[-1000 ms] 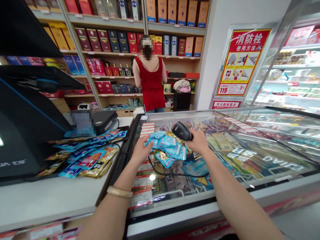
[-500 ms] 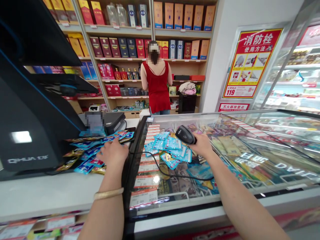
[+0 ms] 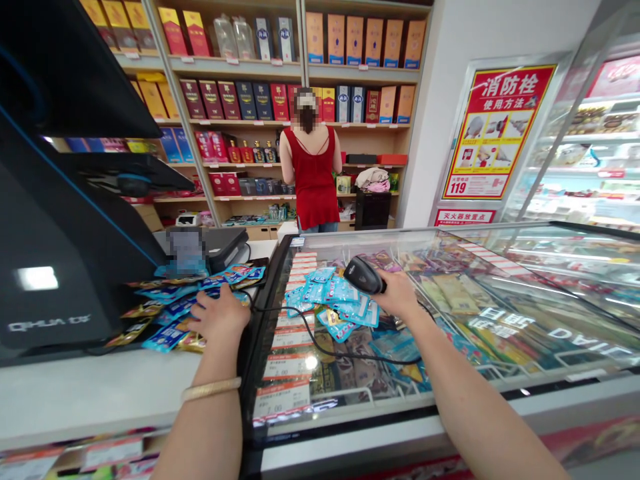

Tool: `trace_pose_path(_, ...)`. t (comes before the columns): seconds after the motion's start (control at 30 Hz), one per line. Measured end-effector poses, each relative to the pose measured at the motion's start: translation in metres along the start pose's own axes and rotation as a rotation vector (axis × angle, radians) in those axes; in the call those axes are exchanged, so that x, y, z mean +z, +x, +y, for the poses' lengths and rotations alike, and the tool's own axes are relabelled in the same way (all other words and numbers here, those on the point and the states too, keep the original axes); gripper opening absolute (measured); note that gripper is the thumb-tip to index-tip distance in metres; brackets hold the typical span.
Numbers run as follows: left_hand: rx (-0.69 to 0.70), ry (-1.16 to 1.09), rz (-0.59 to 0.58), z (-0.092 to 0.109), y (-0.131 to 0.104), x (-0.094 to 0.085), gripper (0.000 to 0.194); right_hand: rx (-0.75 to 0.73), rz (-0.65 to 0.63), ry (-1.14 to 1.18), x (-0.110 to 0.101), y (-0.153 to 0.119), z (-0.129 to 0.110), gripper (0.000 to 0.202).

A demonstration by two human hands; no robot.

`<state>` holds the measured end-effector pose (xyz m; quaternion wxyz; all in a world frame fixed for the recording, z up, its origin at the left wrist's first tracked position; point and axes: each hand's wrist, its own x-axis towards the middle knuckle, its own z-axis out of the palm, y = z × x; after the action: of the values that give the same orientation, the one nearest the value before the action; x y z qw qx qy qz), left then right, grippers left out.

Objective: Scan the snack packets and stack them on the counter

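The left hand [image 3: 220,319] is palm down over the right part of the packet pile [image 3: 173,320], its fingers spread apart and slightly bent. Some packets lie under and just beside the fingertips, while others reach past them towards the black terminal [image 3: 55,267]; whether the fingers grip one of them I cannot tell. The pile, a loose overlapping heap of blue and gold packets, lies on the white surface [image 3: 95,390] in front of the terminal. A pale bracelet [image 3: 211,389] circles the left wrist

The right hand [image 3: 400,295] holds a black handheld scanner [image 3: 364,275] above the glass-topped freezer [image 3: 500,393], fingers wrapped around its handle and its head pointing to the left. Just beside and below the scanner's head, a cluster of light-blue packets [image 3: 333,300] lies on the glass, clear of the left hand's fingers. A black cable [image 3: 340,355] curves across the glass below this cluster. Price labels [image 3: 283,365] line the freezer's left side, and wrapped goods show through the glass

Beyond the freezer, a person in a red top [image 3: 315,177] stands with their back to the camera, facing shelves [image 3: 240,127] of boxes and bottles
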<state>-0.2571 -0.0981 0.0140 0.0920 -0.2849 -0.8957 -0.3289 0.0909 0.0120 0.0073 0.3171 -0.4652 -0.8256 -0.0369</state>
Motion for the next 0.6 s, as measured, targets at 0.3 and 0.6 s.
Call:
trace_pose_path(0.3, 0.046, 0.074, -0.097, 0.014, -0.009, -0.018, 0.039, 0.000, -0.029, 0.037, -0.001, 0.000, -0.004, 0.023)
trace_pose_path(0.6, 0.172, -0.547, 0.091, 0.025, -0.008, -0.015, 0.037, -0.017, -0.032, 0.041, -0.002, 0.000, -0.008, 0.024)
